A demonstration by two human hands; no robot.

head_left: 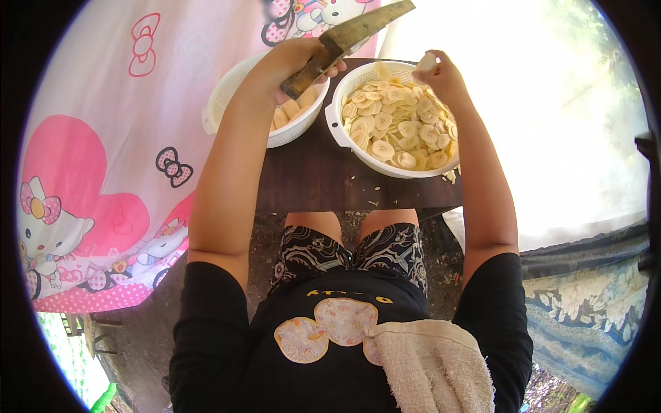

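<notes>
A wooden slicer (365,27), long and flat with a dark worn end, is in my left hand (303,65), raised over the left white plastic basket (219,110), which holds peeled bananas (289,110) partly hidden by that hand. My right hand (444,79) is closed round a pale peeled banana piece (425,65) at the back right rim of the right white basket (339,127). That basket is heaped with thin round banana slices (396,120).
A dark wooden table (296,179) carries both baskets, with small scraps near its front edge. A pink patterned cloth (96,172) hangs at the left, a bright white sheet (564,138) at the right. A beige towel (434,365) lies on my dark shirt.
</notes>
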